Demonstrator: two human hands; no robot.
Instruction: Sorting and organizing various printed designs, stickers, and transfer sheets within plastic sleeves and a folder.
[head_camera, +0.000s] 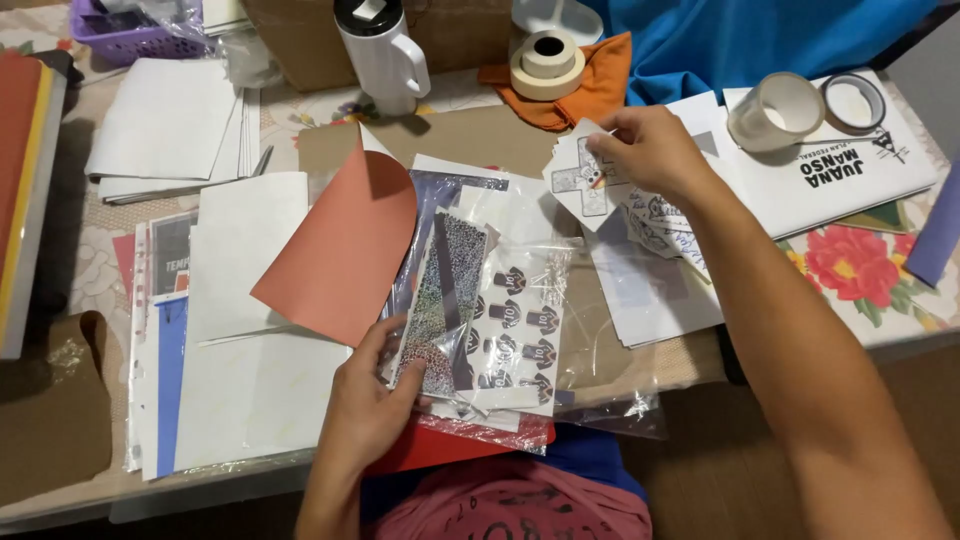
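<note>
At table's near edge, left hand (365, 405) pinches glittery holographic card strip (445, 300) over clear plastic sleeves (520, 330); at two o'clock, right hand (650, 150) fingertips closed on white cross-shaped paper cutout (580, 180).

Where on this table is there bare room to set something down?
Little. Bare tablecloth shows at the right edge beside the printed booklet. A narrow strip lies between the white mug and tape rolls. Around both hands, left hand and right hand, papers crowd everything.

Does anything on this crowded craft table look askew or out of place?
The salmon-coloured sheet curls up instead of lying flat. The clear plastic sleeve under the left hand hangs over the table edge. A tape roll lies tipped on its side on white paper.
</note>
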